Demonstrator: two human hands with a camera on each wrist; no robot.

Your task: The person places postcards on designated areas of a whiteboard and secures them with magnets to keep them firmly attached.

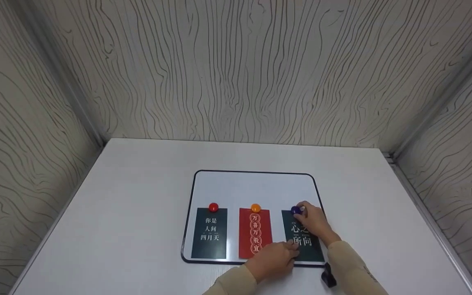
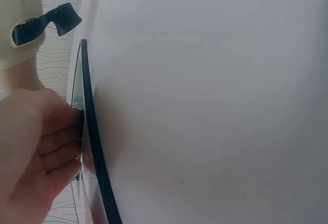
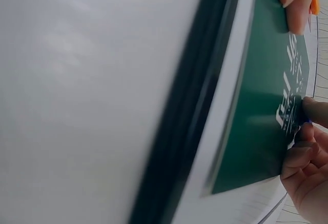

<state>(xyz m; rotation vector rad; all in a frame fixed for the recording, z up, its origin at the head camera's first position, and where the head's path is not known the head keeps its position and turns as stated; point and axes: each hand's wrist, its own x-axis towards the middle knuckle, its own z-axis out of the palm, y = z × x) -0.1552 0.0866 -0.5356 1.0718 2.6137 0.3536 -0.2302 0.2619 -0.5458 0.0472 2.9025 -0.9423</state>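
Note:
A dark green card (image 1: 317,250) with white characters lies on the right part of a black-framed whiteboard (image 1: 256,186). My right hand (image 1: 316,220) pinches a round dark blue magnet (image 1: 296,210) between thumb and fingers at the card's top edge; in the right wrist view the fingers cover most of it. My left hand (image 1: 275,257) rests its extended fingertips on the same card, near its lower left edge. The left wrist view shows the left palm (image 2: 31,152) and fingers against the board.
A red card (image 1: 246,235) under an orange magnet (image 1: 255,208) is at the board's middle. Left of it, another dark green card (image 1: 209,249) sits under a red magnet (image 1: 213,207). The board lies on a white table (image 1: 137,205), with wood-patterned walls (image 1: 236,73) around.

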